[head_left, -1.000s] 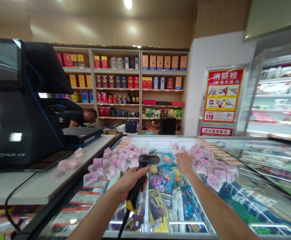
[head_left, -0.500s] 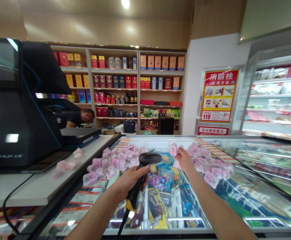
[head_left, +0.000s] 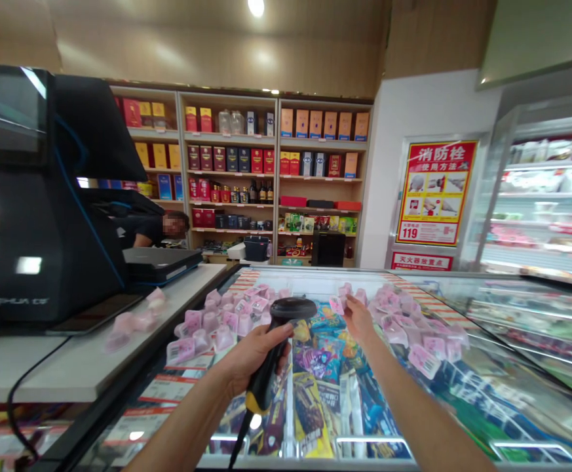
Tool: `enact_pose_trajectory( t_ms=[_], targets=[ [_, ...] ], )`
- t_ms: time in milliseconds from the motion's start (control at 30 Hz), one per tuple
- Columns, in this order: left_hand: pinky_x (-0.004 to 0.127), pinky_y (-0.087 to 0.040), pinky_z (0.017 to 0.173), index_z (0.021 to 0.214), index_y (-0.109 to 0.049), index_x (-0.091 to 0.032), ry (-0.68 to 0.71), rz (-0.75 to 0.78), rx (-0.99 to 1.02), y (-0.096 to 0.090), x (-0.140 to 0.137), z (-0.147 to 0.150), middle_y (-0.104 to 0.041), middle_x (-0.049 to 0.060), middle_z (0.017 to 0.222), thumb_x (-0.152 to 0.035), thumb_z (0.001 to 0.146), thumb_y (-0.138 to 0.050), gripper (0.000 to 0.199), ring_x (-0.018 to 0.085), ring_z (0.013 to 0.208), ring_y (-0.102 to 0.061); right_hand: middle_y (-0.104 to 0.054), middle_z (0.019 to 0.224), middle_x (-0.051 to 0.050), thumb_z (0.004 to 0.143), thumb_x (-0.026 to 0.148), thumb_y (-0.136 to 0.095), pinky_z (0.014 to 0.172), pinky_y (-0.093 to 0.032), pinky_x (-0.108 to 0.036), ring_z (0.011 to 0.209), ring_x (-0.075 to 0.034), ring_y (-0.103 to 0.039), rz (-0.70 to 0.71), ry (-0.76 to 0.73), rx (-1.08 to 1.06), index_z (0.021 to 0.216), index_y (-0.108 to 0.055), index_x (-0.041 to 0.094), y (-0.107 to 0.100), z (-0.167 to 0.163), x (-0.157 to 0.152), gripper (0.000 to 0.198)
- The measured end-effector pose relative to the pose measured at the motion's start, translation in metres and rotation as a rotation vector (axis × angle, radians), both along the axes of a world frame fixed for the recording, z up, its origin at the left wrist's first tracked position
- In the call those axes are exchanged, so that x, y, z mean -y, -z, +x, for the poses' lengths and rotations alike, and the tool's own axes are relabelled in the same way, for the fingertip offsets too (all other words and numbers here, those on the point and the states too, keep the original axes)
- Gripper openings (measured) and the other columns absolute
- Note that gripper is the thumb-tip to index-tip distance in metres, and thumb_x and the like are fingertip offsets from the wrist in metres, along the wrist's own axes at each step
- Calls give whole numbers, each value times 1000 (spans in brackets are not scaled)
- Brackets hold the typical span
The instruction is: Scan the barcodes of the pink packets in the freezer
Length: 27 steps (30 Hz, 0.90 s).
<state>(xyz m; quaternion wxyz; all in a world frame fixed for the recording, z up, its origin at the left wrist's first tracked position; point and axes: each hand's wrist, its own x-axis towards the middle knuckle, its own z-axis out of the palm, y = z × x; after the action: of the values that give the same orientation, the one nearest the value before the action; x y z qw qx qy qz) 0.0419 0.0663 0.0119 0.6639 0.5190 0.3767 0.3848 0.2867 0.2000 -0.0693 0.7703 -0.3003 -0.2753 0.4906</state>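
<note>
A black barcode scanner with a yellow band near its cord is gripped by my left hand, fingers wrapped round the handle and thumb on top. My right hand pinches a small pink plastic cup by its edge, just right of the scanner's head. Similar pink cups lie heaped on the freezer glass, one pile left of the scanner and another pile beyond my right hand. Several cups close behind the pinched one partly overlap it, so its far side is hidden.
Under the glass of the freezer chest lie colourful ice-cream packets. To the left, a counter carries a black checkout terminal and a few pink cups. A person is behind it. Shelves of boxes line the back.
My right hand has lowered the pink cup a little and tilted it, bringing it closer to the scanner. The whole view has shifted slightly. My left hand keeps hold of the scanner.
</note>
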Motion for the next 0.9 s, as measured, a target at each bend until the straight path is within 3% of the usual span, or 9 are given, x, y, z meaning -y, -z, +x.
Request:
enact_pose_trajectory(
  t_ms=[200,433,667,767,900],
  targets=[
    [18,-34,39,72,-48,-15,-48,-16,26,0,-5,-9,-52,-3,52,-41,65,-57,29,6,41,-45,-56,52,6,52,17,-55,51,-42,-22,49,-9,-52,-52,126,131,70,-53,19,11,-24,-9,18],
    [17,-35,40,70,-49,-15,-162,-25,-49,4,-6,-28,-51,-3,53,-42,64,-57,29,5,41,-45,-59,59,-2,57,24,-52,60,-39,-28,59,-16,-52,-189,520,923,61,-57,18,26,-55,-33,9],
    [18,-36,41,67,-50,-13,-189,-4,-103,16,-4,-36,-52,-2,53,-45,63,-57,33,6,41,-44,-60,66,-6,60,23,-49,65,-38,-29,67,-18,-53,-176,524,1147,65,-59,16,26,-90,-44,13],
    [18,-36,41,67,-50,-13,-150,-19,-90,15,-4,-25,-52,-2,54,-44,64,-57,32,6,41,-45,-60,75,-8,62,24,-48,71,-38,-30,74,-19,-53,-111,540,1197,72,-59,14,18,-79,-31,17],
    [18,-34,40,66,-48,-14,-110,-45,-93,12,-2,-7,-52,-3,53,-41,64,-57,29,5,40,-44,-59,84,-9,60,20,-51,80,-34,-32,86,-21,-50,-43,667,1263,78,-58,15,7,-31,-4,21]
  ],
)
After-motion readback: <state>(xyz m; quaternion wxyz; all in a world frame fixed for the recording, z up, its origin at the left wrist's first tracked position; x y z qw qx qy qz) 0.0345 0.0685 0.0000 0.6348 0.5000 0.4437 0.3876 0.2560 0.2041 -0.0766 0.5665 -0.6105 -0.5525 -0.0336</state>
